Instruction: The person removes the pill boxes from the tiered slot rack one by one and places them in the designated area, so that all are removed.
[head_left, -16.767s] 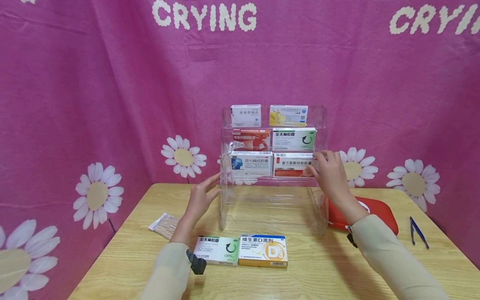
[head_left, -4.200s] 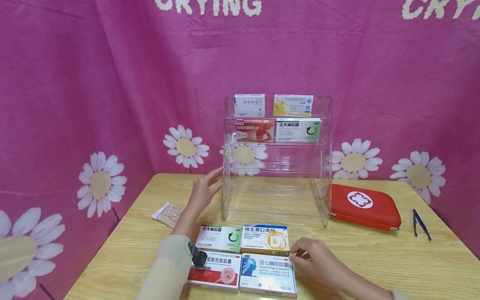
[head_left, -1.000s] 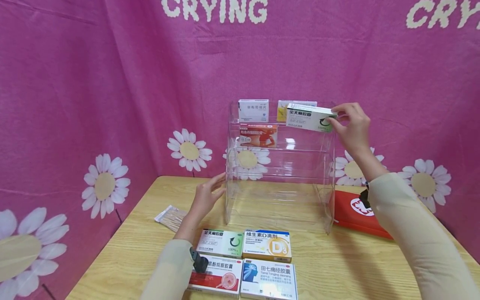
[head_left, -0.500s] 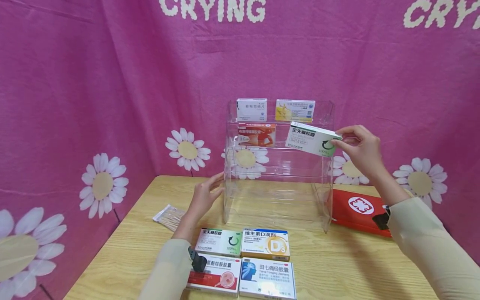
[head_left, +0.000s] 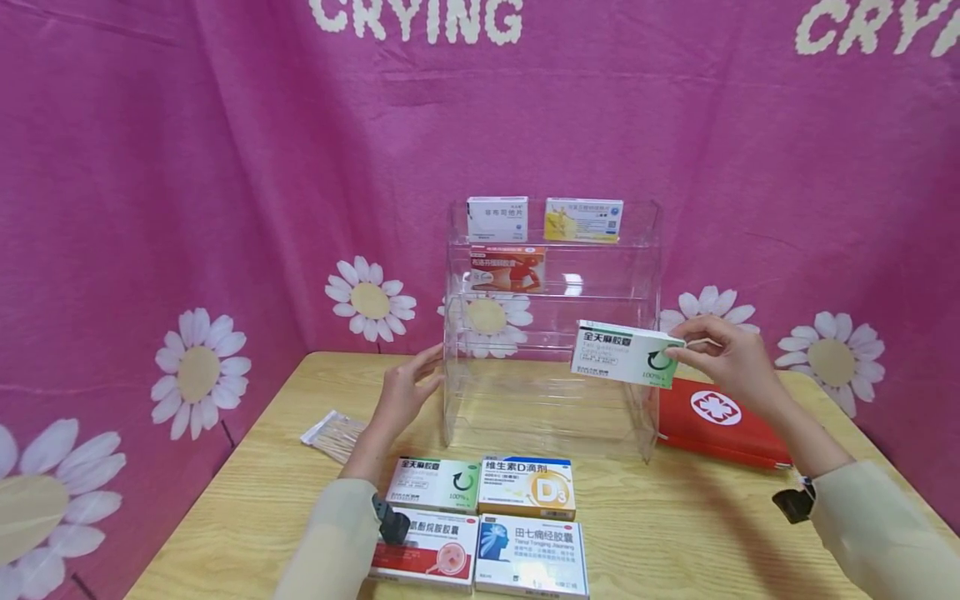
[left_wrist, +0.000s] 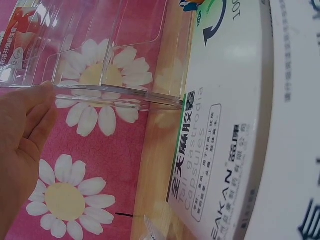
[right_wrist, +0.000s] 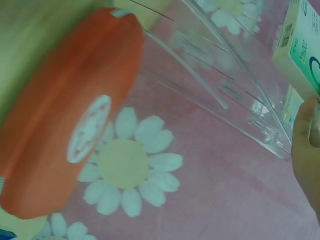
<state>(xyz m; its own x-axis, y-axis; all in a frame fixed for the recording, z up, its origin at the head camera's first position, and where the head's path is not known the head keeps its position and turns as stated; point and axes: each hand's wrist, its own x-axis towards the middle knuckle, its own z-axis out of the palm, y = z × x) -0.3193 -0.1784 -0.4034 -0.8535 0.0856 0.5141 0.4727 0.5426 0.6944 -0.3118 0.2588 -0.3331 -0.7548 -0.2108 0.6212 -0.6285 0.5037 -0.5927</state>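
Note:
My right hand (head_left: 723, 362) pinches a white and green medicine box (head_left: 622, 354) by its right end, holding it in the air before the lower part of the clear display stand (head_left: 555, 400). In the right wrist view the same medicine box (right_wrist: 300, 45) shows at the top right edge. My left hand (head_left: 405, 396) rests its extended fingertips against the stand's left side, as the left wrist view of that hand (left_wrist: 22, 135) also shows. Still on the stand are a white box (head_left: 498, 219) and a yellow-white box (head_left: 583, 220) on top, with a red box (head_left: 507, 269) below.
On the table (head_left: 675, 533) lie a second green-white box (head_left: 435, 483), a vitamin D box (head_left: 527, 487), a red-white box (head_left: 427, 550) partly behind my left wrist, and a blue-white box (head_left: 531, 554). Cotton swabs (head_left: 335, 435) lie left, a red first-aid case (head_left: 720, 425) right.
Since the earliest frame, both boxes from the third tier have come down to the table. The green-white box has left the second tier; my right hand lowers it. My left hand stays at the stand.

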